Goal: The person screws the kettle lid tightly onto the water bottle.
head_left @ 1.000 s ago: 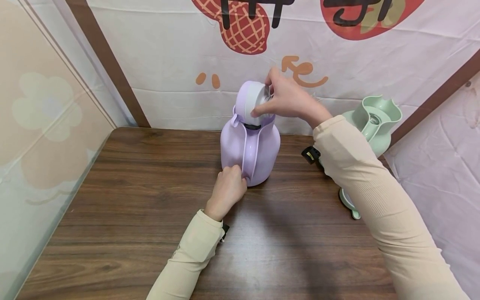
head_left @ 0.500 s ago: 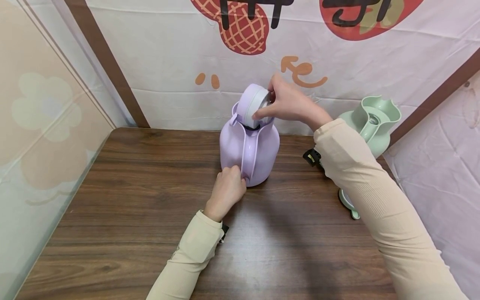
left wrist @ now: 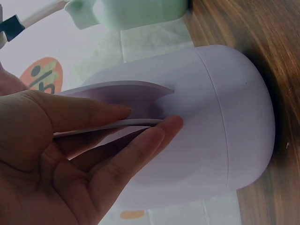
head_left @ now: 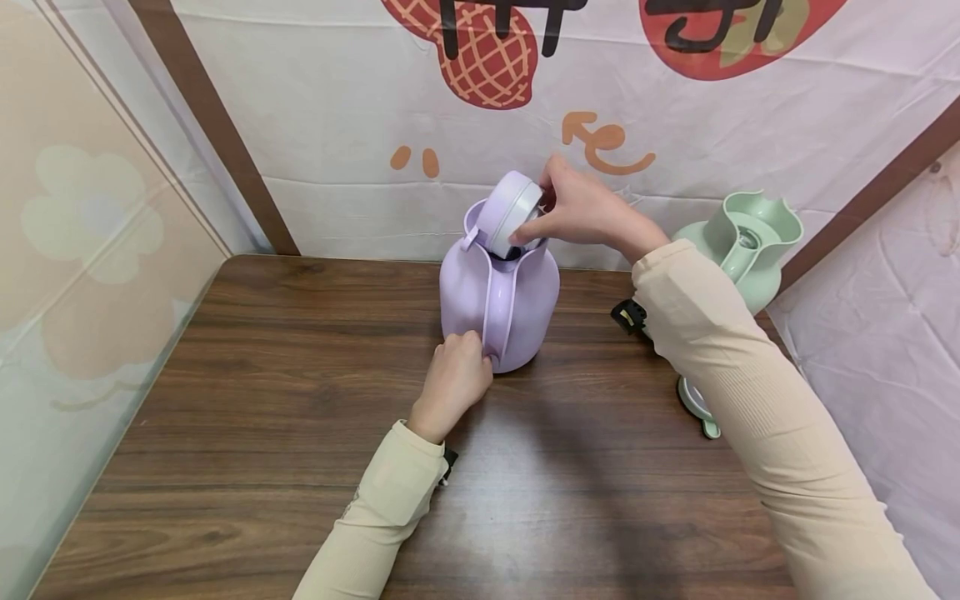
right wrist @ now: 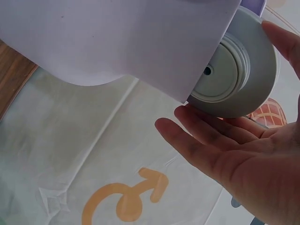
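Observation:
A lilac vacuum jug (head_left: pixel 534 312) stands upright at the back of the table. My left hand (head_left: pixel 452 379) grips the lower part of its handle (head_left: pixel 498 304); in the left wrist view thumb and fingers lie on either side of the handle's edge (left wrist: pixel 136 123). At the jug's mouth my right hand (head_left: pixel 581 208) holds the round lilac-and-white lid (head_left: pixel 504 208) by its rim. The lid is tilted, its underside turned toward the right hand. In the right wrist view the pale underside (right wrist: pixel 220 77) shows a small dark hole, partly hidden behind the jug's spout.
To the right, partly behind the right sleeve (head_left: pixel 720 358), stands a green jug (head_left: pixel 761 287) with its mouth uncovered. A green lid (head_left: pixel 695 402) lies on the wooden table (head_left: pixel 300 358) in front of it. A printed cloth (head_left: pixel 337 108) hangs close behind the table.
My right hand has moved slightly down and to the right, and the lid has tipped from nearly on edge to a flatter slant, lower in the jug's mouth. The left hand has stayed still.

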The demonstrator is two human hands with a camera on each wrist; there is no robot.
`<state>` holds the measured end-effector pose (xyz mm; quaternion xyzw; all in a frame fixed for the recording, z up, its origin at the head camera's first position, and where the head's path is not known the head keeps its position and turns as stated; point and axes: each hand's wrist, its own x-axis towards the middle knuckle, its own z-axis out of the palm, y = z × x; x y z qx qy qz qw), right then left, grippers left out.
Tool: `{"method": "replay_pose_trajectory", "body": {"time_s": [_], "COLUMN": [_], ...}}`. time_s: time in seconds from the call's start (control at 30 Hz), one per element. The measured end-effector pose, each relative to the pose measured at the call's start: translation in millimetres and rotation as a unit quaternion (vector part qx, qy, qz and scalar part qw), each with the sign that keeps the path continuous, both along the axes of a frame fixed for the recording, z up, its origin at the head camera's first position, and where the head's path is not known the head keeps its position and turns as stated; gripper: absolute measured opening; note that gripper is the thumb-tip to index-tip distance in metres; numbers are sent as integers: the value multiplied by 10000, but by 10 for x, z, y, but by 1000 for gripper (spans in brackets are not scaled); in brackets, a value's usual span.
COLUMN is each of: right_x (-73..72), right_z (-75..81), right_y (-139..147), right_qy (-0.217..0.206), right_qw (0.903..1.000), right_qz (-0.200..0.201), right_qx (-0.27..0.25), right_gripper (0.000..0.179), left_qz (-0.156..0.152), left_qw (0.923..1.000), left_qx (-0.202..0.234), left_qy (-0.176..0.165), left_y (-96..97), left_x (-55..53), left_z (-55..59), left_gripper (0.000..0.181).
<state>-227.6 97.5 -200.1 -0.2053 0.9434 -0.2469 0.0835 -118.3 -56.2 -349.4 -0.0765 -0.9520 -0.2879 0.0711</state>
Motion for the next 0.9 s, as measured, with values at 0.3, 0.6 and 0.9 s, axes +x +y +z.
{"method": "replay_pose_trajectory", "body": {"time_s": [0.3, 0.6, 0.9], "right_x": [-12, -17, -5], "right_z": [-7, 31, 164], "right_y": [25, 51, 67], "right_qy": [-71, -322, -444], "right_qw": [10000, 9993, 9985], "right_qz": [59, 204, 178], "right_qx": [20, -6, 269], "right_gripper": [60, 63, 71], "left_qz": [-13, -54, -23], "left_qw": [10000, 10000, 10000], "left_qx": [-24, -11, -8], "left_qy": [-68, 12, -65], "left_y": [5, -6, 0], "left_x": [-4, 12, 5], "left_z": [8, 29, 26], "left_gripper": [12, 12, 12]}}
